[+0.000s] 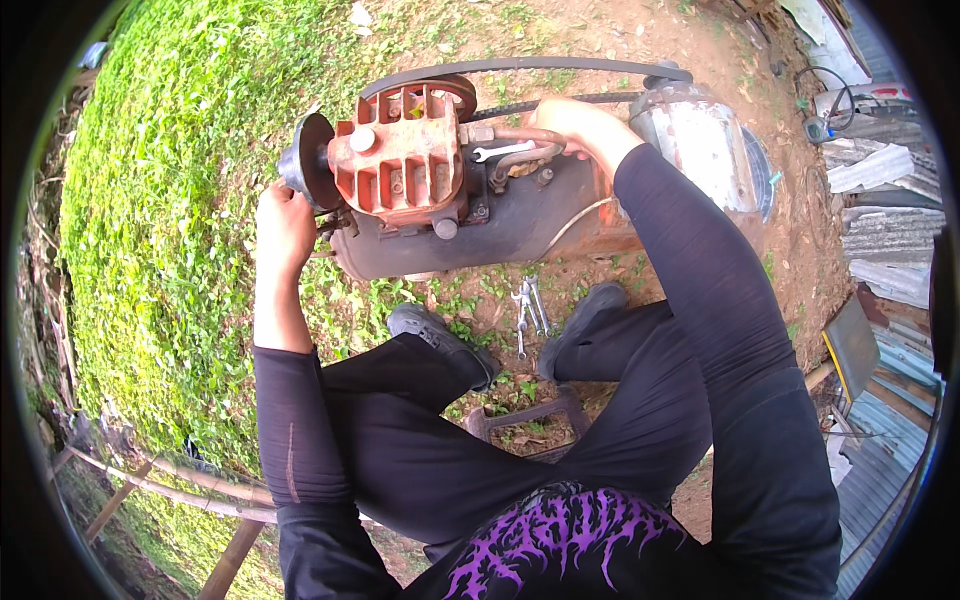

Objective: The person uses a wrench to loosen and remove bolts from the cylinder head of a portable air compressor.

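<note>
Pump sits at the left end of the tank, my left hand clenched on the black disc, my right hand by the pipe, its grasp indeterminable, in what I judge a steadying step, the next move calling for even support.

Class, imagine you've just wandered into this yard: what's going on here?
A seated person is handling a machine on a dark tank. The left hand is at the lower edge of a black disc beside the reddish finned block. The right hand is by a bent pipe; its fingers are partly hidden, so its grip is unclear. One wrench lies near that pipe, and more wrenches lie on the ground between the shoes.
</note>
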`<state>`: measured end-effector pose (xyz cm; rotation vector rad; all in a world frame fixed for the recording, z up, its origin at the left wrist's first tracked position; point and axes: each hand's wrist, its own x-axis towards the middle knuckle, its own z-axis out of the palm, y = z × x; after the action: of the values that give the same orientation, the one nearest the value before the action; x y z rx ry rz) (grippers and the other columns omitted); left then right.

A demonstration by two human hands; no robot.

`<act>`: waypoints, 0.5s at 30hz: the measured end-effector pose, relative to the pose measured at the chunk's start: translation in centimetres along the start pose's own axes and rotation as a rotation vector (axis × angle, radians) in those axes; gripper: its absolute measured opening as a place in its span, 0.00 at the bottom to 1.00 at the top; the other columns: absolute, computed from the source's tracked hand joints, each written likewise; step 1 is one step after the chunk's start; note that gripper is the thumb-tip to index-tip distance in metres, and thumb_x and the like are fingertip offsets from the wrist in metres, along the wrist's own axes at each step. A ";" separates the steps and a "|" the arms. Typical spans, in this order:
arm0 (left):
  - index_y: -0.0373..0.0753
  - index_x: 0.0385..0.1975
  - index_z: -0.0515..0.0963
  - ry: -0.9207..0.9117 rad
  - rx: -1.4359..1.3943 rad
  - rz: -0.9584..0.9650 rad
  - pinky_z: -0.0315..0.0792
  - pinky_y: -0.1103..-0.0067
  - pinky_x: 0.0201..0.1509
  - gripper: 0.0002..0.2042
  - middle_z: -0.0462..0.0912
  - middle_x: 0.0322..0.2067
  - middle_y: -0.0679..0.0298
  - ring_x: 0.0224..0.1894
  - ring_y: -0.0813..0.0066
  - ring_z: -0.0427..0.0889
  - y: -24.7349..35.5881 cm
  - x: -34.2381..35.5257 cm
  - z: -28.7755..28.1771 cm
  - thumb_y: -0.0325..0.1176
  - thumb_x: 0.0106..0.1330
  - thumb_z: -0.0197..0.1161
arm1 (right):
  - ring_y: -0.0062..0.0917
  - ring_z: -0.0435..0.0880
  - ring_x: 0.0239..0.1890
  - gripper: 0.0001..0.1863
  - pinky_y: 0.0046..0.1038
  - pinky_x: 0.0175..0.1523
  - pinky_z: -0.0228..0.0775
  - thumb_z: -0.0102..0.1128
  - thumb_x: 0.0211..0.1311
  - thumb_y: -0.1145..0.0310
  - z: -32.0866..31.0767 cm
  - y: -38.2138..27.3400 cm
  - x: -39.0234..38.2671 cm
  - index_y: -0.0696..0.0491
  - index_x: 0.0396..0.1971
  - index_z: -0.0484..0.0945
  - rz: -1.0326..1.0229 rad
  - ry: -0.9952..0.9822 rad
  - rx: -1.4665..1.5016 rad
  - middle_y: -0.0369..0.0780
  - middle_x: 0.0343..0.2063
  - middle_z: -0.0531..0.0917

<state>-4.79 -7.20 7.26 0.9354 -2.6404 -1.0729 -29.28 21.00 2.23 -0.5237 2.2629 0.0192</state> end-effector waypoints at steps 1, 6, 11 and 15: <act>0.29 0.37 0.81 0.009 0.010 0.001 0.73 0.69 0.37 0.18 0.84 0.24 0.51 0.26 0.68 0.80 0.1 0.0 0.1 0.41 0.67 0.59 | 0.31 0.84 0.28 0.25 0.34 0.41 0.78 0.57 0.63 0.43 0.1 0.5 0.6 0.53 0.35 0.87 -0.120 0.051 -0.049 0.43 0.26 0.86; 0.26 0.33 0.79 0.052 0.056 0.003 0.72 0.66 0.36 0.19 0.81 0.22 0.49 0.25 0.65 0.79 -1.1 0.2 0.6 0.41 0.67 0.58 | 0.37 0.89 0.41 0.16 0.37 0.46 0.80 0.71 0.53 0.61 -1.8 0.1 1.1 0.54 0.40 0.88 -0.163 0.285 0.124 0.44 0.39 0.88; 0.25 0.29 0.79 0.069 0.070 -0.004 0.72 0.66 0.36 0.19 0.80 0.21 0.47 0.25 0.65 0.79 -0.8 -0.2 0.1 0.41 0.67 0.57 | 0.33 0.89 0.39 0.25 0.34 0.43 0.83 0.76 0.48 0.71 -0.9 -1.2 -0.8 0.54 0.50 0.82 -0.171 0.543 0.473 0.44 0.45 0.86; 0.26 0.28 0.79 0.044 0.102 -0.056 0.72 0.66 0.35 0.20 0.79 0.20 0.48 0.24 0.65 0.79 0.6 -0.7 0.0 0.41 0.68 0.58 | 0.29 0.89 0.35 0.19 0.27 0.33 0.85 0.74 0.46 0.86 2.3 -1.6 0.8 0.60 0.40 0.79 -0.066 0.632 1.471 0.45 0.37 0.84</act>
<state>-4.56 -6.41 7.72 1.0454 -2.6702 -0.9252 -27.49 19.68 0.34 0.2565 2.0959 -1.8688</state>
